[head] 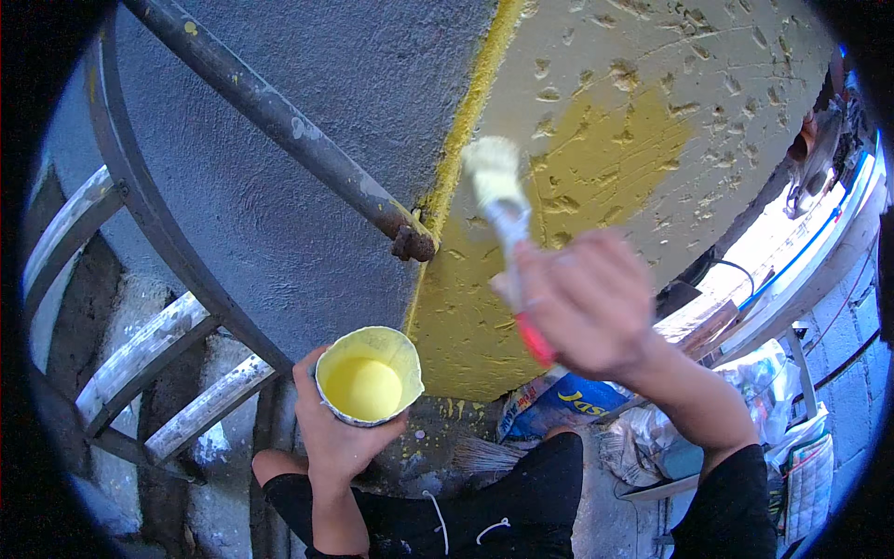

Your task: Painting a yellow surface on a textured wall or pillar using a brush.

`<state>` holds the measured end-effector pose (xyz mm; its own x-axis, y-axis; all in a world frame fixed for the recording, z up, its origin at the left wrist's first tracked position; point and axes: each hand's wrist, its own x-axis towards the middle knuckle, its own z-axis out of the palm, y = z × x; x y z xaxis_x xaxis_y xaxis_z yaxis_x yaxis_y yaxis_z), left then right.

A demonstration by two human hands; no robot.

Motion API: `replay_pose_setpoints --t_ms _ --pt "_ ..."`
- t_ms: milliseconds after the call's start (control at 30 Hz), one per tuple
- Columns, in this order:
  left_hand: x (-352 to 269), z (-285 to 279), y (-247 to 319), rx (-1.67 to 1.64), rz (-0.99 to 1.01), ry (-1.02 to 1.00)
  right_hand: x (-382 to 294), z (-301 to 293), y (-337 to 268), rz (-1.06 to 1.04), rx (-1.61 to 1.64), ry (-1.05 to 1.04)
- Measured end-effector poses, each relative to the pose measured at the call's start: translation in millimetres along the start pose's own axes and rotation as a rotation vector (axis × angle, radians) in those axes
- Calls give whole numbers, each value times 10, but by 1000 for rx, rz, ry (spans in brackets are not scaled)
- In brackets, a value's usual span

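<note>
My left hand [335, 426] holds a cup of yellow paint [367, 381] low in front of me, its open top facing up. In my right hand [594, 300] is a paintbrush [506, 209] with pale, paint-loaded bristles and a red handle end; hand and brush are slightly blurred. The bristles lie over the pitted wall [698, 161], close to its yellow-painted edge strip [468, 119]; whether they touch it I cannot tell. A yellow coat [607, 154] covers part of this wall, mostly its lower portion. To the left is a rough grey wall [335, 77].
A metal pipe [279, 126] with a rusty end slants across the grey wall. Slatted wooden-and-metal framework [147, 363] stands at left beside concrete steps [119, 447]. A blue sack [566, 402], a straw broom [489, 454] and plastic bags [761, 377] lie lower right. Yellow drips spot the floor [447, 419].
</note>
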<state>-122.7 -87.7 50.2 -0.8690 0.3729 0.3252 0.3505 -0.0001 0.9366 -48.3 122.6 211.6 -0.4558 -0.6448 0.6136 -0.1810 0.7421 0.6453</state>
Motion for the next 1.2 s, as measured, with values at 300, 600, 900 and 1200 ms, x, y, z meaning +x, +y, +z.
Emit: replay_pose_setpoints --t_ms 300,600,900,1200 --pt "-5 -50 -4 -47 54 101 -294 144 -345 57 285 -310" --pt "23 -71 -23 -22 63 134 -399 227 -369 127 207 -164" --pt "23 -47 -8 -40 100 135 -664 369 -588 169 397 -300" --pt "12 -4 34 -33 56 124 -93 -180 178 182 56 -26"
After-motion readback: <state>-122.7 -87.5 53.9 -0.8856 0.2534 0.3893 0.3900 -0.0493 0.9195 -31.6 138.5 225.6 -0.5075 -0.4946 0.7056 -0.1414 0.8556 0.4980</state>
